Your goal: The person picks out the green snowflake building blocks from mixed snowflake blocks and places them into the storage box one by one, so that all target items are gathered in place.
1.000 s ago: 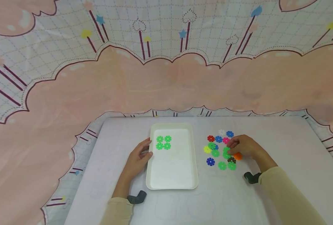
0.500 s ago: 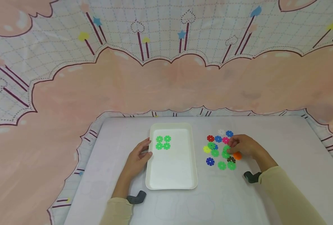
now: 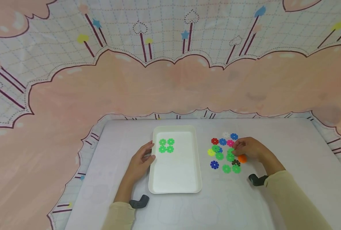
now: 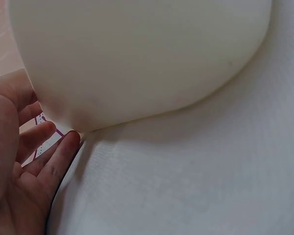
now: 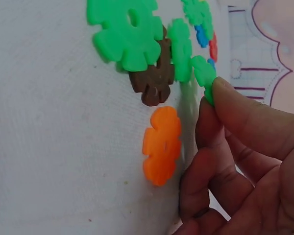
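Note:
My right hand (image 3: 248,149) pinches a green snowflake disc (image 5: 203,73) between thumb and index finger at the right side of a loose pile. Below the pinched disc lies another green disc (image 3: 230,157). A brown disc (image 5: 152,81), partly covered by a green one (image 5: 127,32), and an orange disc (image 5: 161,146) lie close to that hand. On the left, my left hand (image 3: 140,162) rests its fingertips and thumb against the left rim of a white tray (image 3: 176,175). Inside the tray, several green discs (image 3: 170,149) form a square group toward the back left.
Red (image 3: 214,141), yellow (image 3: 211,152), dark blue (image 3: 214,164), pink (image 3: 230,143) and white discs (image 3: 226,135) lie spread in the pile right of the tray. A cloth with a printed candle pattern (image 3: 158,86) hangs behind the white table (image 3: 115,134).
The head view has shifted very slightly, moving the scene a little left. Both hands keep nearly the same positions, the right one at the green discs.

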Tool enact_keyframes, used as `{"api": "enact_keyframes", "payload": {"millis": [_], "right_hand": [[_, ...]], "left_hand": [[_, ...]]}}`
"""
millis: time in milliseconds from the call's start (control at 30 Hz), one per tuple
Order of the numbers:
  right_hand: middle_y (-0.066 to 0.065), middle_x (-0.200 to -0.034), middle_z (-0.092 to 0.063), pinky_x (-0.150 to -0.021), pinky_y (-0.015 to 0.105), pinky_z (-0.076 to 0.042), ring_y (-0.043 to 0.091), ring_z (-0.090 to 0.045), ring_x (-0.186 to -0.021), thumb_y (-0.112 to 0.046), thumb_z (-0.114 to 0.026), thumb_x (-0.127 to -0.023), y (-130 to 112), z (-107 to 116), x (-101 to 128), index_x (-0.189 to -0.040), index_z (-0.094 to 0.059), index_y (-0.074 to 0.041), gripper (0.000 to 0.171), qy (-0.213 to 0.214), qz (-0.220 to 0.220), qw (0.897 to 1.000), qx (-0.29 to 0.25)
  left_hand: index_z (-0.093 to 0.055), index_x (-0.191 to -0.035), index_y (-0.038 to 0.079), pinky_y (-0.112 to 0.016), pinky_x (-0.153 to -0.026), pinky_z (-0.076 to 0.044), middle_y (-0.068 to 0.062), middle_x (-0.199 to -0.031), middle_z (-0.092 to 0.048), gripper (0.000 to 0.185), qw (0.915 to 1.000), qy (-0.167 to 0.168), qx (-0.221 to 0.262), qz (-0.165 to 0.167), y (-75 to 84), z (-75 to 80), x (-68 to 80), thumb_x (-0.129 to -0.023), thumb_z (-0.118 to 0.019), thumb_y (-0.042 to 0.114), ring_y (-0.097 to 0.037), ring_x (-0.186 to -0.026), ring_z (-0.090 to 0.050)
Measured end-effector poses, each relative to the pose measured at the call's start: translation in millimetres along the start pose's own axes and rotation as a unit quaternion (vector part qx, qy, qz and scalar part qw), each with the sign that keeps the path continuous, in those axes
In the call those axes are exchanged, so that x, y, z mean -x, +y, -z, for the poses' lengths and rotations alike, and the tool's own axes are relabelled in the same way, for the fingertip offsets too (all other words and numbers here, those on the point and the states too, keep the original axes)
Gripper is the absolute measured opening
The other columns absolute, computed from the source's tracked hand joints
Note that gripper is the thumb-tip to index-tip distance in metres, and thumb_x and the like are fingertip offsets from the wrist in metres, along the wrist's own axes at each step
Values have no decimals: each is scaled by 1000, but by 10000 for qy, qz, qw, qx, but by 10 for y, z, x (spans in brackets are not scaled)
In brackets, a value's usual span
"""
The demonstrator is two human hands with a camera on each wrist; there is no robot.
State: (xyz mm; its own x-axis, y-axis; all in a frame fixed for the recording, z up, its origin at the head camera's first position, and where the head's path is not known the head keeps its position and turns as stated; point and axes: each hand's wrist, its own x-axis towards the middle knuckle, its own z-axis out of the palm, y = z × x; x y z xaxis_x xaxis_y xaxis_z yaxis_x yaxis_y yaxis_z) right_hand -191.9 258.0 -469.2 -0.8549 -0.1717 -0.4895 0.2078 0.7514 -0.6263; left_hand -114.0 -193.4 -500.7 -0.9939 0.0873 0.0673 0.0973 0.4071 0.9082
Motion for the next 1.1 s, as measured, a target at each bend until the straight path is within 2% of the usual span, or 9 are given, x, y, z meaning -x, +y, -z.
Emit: {"api": "enact_keyframes", "payload": {"millis": [200,433,700,900,1000,1100], "right_hand": [[10,-102,-66,-86,44,-53,28,-56,-102,-29,-74,-90,-11,40,50,-113,-66,-8,33,-1,52,9999,-129],[10,-99,-64,-79,34,-50,27,-54,-98,-26,-73,-90,-8,21,56,-113,-63,-6,32,143,23,9990,-423],[14,-110,-64,-81,36,-51,30,-54,-102,-29,-72,-91,-117,8,20,-116,-64,-7,35,377,62,9984,-427],[14,-111,-64,-82,34,-51,29,-55,-102,-31,-73,-92,-261,21,-59,-117,-65,-6,36,315,296,9980,-468],[14,-111,-63,-84,36,-50,30,-53,-105,-30,-73,-92,-325,13,-110,-115,-65,-7,34,253,397,9975,-525],[13,-110,-64,-86,37,-49,30,-52,-105,-31,-73,-92,-402,-1,-150,-114,-65,-8,33,181,566,9967,-560]], "left_hand": [[-50,-148,5,-43,-111,-52,-6,-162,-42,53,10000,29,20,60,-226,-24,-37,-98,-65,5,-35,-138,-53],[-53,-148,15,-37,-108,-55,0,-160,-44,53,10000,35,51,-50,-334,-20,-52,-97,-68,12,-28,-136,-56],[-53,-148,17,-36,-108,-55,2,-161,-43,52,9998,37,18,-184,-347,-18,-50,-98,-67,14,-28,-138,-55],[-51,-149,14,-41,-109,-54,-1,-162,-42,54,9999,153,-39,-43,-315,-83,-43,-98,-66,9,-30,-138,-54],[-49,-150,9,-44,-111,-52,-6,-163,-40,54,9998,178,-42,28,-254,-112,-24,-98,-65,6,-34,-139,-52],[-48,-150,4,-46,-111,-51,-11,-163,-39,55,9998,182,15,55,-129,-127,13,-98,-64,3,-37,-140,-51]]}}
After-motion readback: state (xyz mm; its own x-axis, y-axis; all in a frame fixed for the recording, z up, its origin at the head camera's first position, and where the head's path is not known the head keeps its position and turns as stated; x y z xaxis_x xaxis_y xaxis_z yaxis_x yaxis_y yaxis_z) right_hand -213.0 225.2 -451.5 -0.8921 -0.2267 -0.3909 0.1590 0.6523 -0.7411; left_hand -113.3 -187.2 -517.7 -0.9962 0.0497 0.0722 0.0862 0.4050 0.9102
